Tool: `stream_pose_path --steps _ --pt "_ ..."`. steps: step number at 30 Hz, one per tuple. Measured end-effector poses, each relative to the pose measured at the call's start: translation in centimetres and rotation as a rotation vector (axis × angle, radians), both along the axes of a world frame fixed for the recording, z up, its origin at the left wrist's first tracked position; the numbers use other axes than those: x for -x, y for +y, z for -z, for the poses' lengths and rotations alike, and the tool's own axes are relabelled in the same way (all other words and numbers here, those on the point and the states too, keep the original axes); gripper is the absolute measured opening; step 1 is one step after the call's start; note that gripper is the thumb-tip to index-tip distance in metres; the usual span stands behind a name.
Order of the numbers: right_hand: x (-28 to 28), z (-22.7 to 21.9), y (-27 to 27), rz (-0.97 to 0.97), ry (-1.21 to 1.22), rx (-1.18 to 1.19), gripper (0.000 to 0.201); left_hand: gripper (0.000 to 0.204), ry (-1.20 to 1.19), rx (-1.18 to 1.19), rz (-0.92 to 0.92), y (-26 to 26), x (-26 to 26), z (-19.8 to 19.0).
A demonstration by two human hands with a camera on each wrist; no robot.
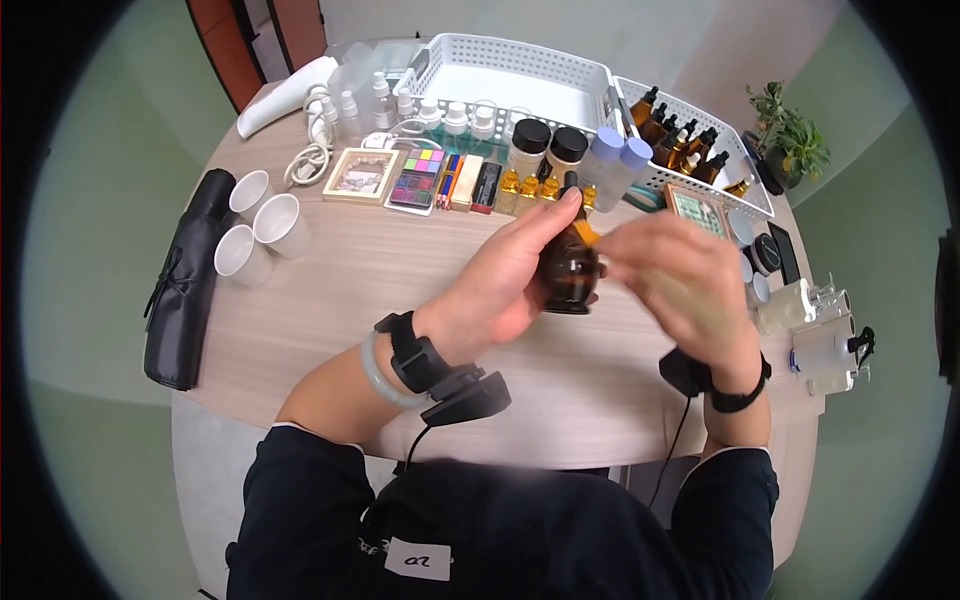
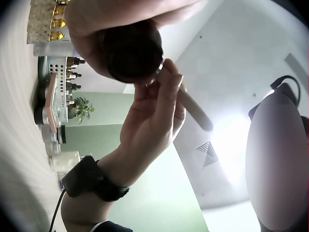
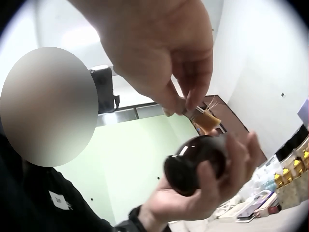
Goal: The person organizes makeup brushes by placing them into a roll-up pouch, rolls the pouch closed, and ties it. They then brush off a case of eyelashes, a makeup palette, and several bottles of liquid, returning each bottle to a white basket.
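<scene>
My left hand (image 1: 490,270) holds a dark brown, glossy, round-bodied bottle (image 1: 568,280) with a narrow neck and a flared foot, upright over the table. The right wrist view shows the left fingers around the body of the bottle (image 3: 205,150). Between the thumb and fingers of my right hand (image 1: 690,280) is a small brush with orange-tan bristles (image 3: 206,121). Its pale handle (image 2: 197,111) sticks out past the hand in the left wrist view. The bristles are right at the side of the bottle. In the head view, my right hand is blurred.
Left on the table are white cups (image 1: 280,225) and a black rolled case (image 1: 190,280). Along the back stand white baskets (image 1: 510,48), amber dropper bottles (image 1: 690,150), spray bottles (image 1: 382,100), black-lidded jars (image 1: 530,137) and an eyeshadow palette (image 1: 415,180). Pump bottles (image 1: 825,350) stand at right.
</scene>
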State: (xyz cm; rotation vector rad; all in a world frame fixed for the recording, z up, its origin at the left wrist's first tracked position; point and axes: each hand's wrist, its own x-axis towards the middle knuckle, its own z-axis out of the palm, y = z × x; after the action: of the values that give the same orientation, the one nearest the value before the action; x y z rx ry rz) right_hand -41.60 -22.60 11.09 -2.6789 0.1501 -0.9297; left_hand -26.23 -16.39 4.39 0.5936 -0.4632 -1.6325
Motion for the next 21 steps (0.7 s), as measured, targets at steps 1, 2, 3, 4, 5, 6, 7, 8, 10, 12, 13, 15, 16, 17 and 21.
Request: stream_pose_path --steps 1,2,3,4,5,6,7,8,10,12,13,15,16,17,21 --pt "0.2 0.0 0.2 -0.078 0.113 -0.061 0.016 0.033 -0.031 -0.019 -0.051 -0.1 -0.2 0.2" --pt "0.3 0.0 0.2 -0.084 0.115 -0.062 0.016 0.035 -0.060 -0.041 -0.099 -0.1 -0.3 0.3" --pt "0.5 0.0 0.3 -0.182 0.157 -0.117 0.016 0.036 -0.021 -0.054 -0.099 -0.1 -0.4 0.3" --pt "0.7 -0.1 0.3 -0.275 0.199 -0.172 0.016 0.036 -0.021 -0.054 -0.094 -0.2 -0.3 0.4" --pt "0.6 -0.2 0.3 -0.187 0.114 -0.178 0.016 0.036 0.028 -0.064 -0.078 -0.3 -0.3 0.6" --pt "0.2 0.4 -0.6 -0.171 -0.037 -0.048 0.016 0.036 0.077 -0.075 -0.062 -0.4 -0.2 0.7" --pt "-0.3 0.1 -0.6 -0.061 -0.071 -0.048 0.016 0.035 0.106 -0.038 -0.016 -0.2 -0.2 0.7" --pt "-0.6 -0.1 -0.5 0.046 -0.106 -0.047 0.016 0.035 0.103 -0.038 -0.014 -0.2 -0.1 0.6" --pt "-0.5 0.1 -0.3 -0.026 -0.027 -0.076 0.016 0.035 0.140 -0.021 0.098 -0.1 -0.1 0.2" --pt "-0.1 -0.2 -0.2 -0.105 0.059 -0.104 0.016 0.035 0.113 -0.036 0.064 -0.2 0.2 0.0" --pt "0.4 -0.8 -0.1 -0.203 0.125 -0.188 0.016 0.034 0.043 -0.081 -0.013 -0.2 0.4 -0.2" --pt "0.7 -0.8 -0.3 -0.285 0.115 -0.244 0.017 0.033 -0.102 -0.108 -0.067 -0.2 0.3 0.2" --pt "0.3 -0.6 -0.3 -0.278 0.112 -0.248 0.017 0.033 -0.104 -0.112 -0.060 -0.2 0.1 0.5" --pt "-0.3 -0.3 -0.2 -0.118 0.024 -0.143 0.017 0.033 -0.042 -0.051 -0.066 -0.2 0.0 0.8" --pt "-0.9 0.4 -0.2 -0.032 0.011 -0.069 0.015 0.031 0.049 -0.028 -0.058 0.1 -0.1 0.1"
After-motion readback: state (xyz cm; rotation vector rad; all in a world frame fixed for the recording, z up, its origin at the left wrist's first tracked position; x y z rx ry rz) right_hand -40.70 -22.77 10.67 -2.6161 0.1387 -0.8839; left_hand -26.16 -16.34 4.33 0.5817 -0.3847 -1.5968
